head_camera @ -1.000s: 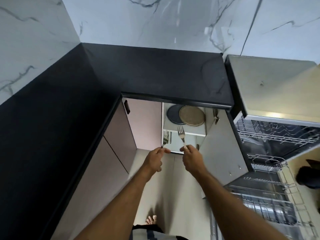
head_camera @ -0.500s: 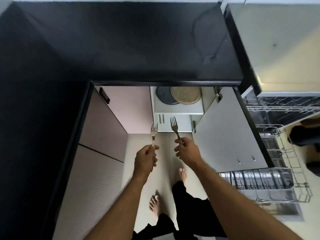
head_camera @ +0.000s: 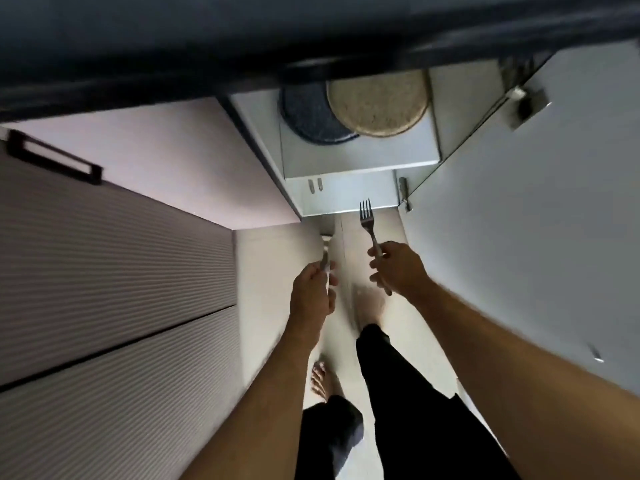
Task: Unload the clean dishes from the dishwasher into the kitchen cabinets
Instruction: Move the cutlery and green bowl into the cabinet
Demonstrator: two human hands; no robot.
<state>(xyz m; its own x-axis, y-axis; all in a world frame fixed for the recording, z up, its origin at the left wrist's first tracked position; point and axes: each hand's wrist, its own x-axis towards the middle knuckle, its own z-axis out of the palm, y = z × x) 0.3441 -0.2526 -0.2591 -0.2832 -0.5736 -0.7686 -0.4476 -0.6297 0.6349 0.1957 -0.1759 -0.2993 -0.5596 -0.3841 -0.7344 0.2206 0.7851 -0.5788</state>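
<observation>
My right hand (head_camera: 396, 268) grips a metal fork (head_camera: 367, 221) by its handle, tines pointing away toward the open cabinet (head_camera: 360, 157). My left hand (head_camera: 313, 292) holds a second fork (head_camera: 325, 249), blurred by motion, a little to the left. Both hands hover over the floor in front of the cabinet's lower shelf. On the upper shelf lie a dark round plate (head_camera: 308, 116) and a tan round plate (head_camera: 379, 103) overlapping it.
The open white cabinet door (head_camera: 519, 237) stands close on the right. Ribbed grey drawer fronts (head_camera: 114, 278) with a black handle (head_camera: 52, 157) run along the left. The dark countertop edge (head_camera: 311, 36) overhangs the top. My legs and bare feet stand on the pale floor (head_camera: 277, 251).
The view has tilted down and moved closer to the cabinet; the dishwasher racks have left the frame. Both hands keep their forks and have drawn lower toward the bottom shelf.
</observation>
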